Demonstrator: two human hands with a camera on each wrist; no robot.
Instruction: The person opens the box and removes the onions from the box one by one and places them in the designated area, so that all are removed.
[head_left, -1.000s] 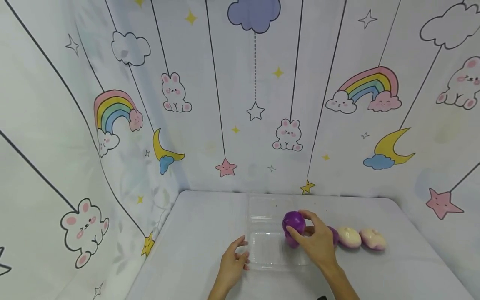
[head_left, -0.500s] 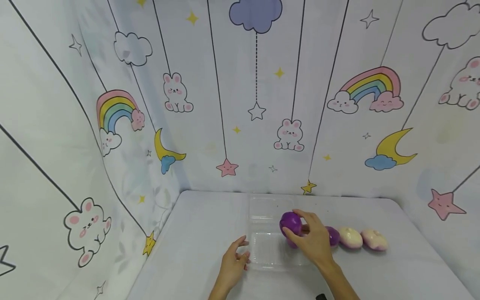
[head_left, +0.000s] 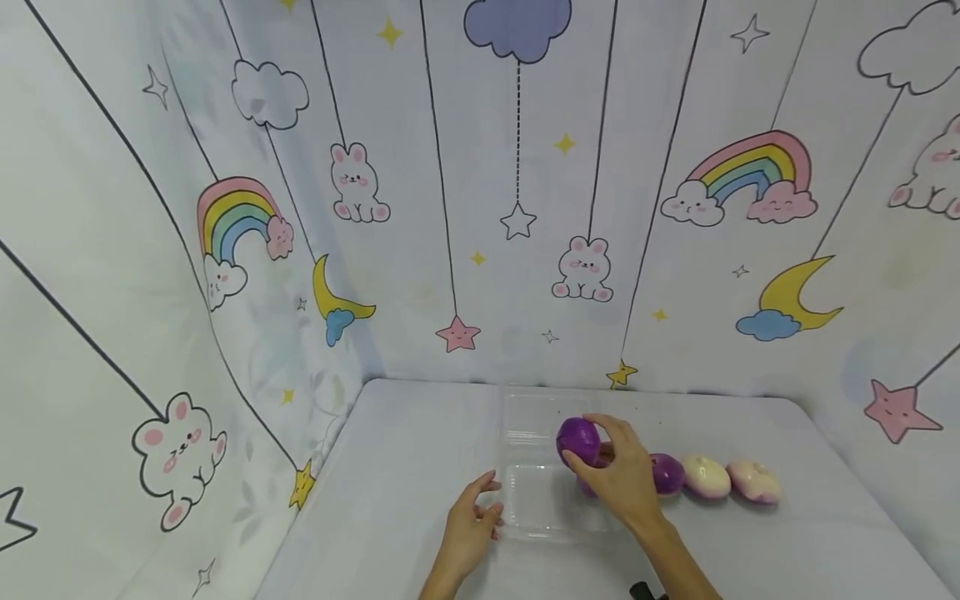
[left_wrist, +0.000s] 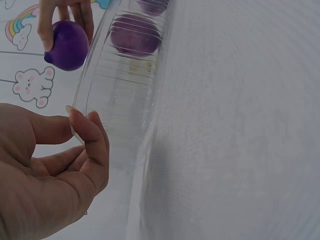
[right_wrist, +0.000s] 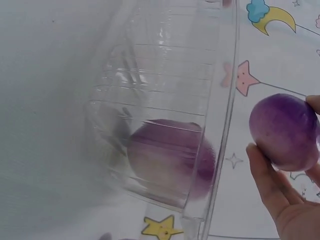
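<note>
My right hand (head_left: 618,475) holds a purple turnip (head_left: 577,442) between thumb and fingers, raised above a clear plastic box (head_left: 543,533). In the right wrist view this turnip (right_wrist: 285,131) shows a purple top fading to a paler underside. Another turnip (right_wrist: 170,160) sits inside the box, seen through its ribbed wall; the raised hand partly covers it in the head view. At the box's left side is my left hand (head_left: 468,525). The left wrist view shows its thumb and curled forefinger pinching the rim (left_wrist: 80,105) of the box.
To the right of the box, a purple turnip (head_left: 666,473) and two mostly cream ones (head_left: 707,477) lie in a row on the white tabletop (head_left: 810,542). The box's other clear half (head_left: 540,412) lies behind, towards the patterned cloth wall (head_left: 517,292).
My right hand has shifted slightly left and up with the turnip, showing more of the purple one beside the box. The left hand stays at the rim. The head view has turned a little.
</note>
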